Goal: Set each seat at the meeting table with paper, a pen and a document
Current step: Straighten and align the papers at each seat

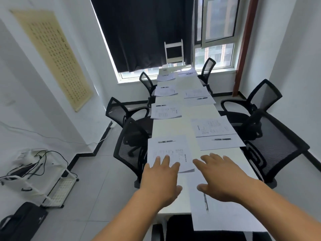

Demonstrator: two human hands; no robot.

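A long white meeting table (171,126) runs away from me toward the window. Sets of paper, printed document and pen lie along both sides. At the near left lies a printed document (171,150) with a pen (166,141) on top. My left hand (160,178) hovers open over its near edge, fingers spread. My right hand (221,178) is open above a blank sheet (224,216) at the table's near end, where a pen (206,201) lies. At the near right are a document (212,127), blank paper and another pen (222,139).
Black mesh chairs stand along the left (132,145) and right (276,146) sides. A white wire cart (40,176) with cables and a black bag (22,221) sit on the floor at left. A dark curtain and a window lie beyond the table.
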